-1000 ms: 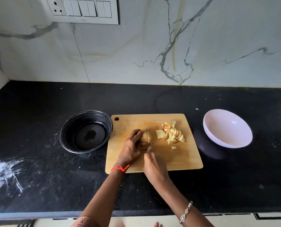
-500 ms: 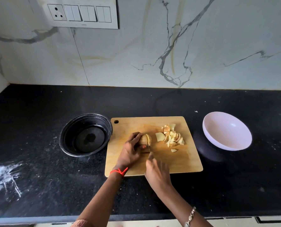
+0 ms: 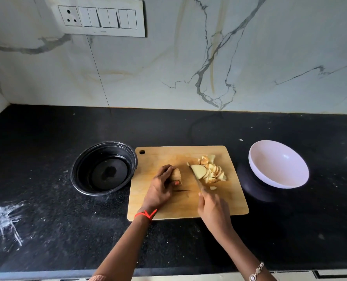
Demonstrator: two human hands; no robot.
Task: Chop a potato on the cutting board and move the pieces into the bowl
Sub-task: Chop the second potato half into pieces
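A wooden cutting board (image 3: 154,211) lies on the black counter. My left hand (image 3: 160,189) presses the uncut end of the potato (image 3: 176,175) onto the board. My right hand (image 3: 213,209) grips a knife (image 3: 196,178) whose blade points away from me, touching a large slice at the edge of the pile of potato pieces (image 3: 212,171) on the board's right half. One small piece lies apart just in front of the pile. A white bowl (image 3: 278,165) with nothing inside stands tilted to the right of the board.
A black round container (image 3: 104,168) sits just left of the board, touching its corner. White powder smears (image 3: 0,222) mark the counter at the near left. A marble wall with a switch panel (image 3: 101,18) rises behind. The counter's front edge runs below my forearms.
The knife has moved right, away from the potato end, carrying a fresh slice toward the pile. My left hand stays on the remaining potato.
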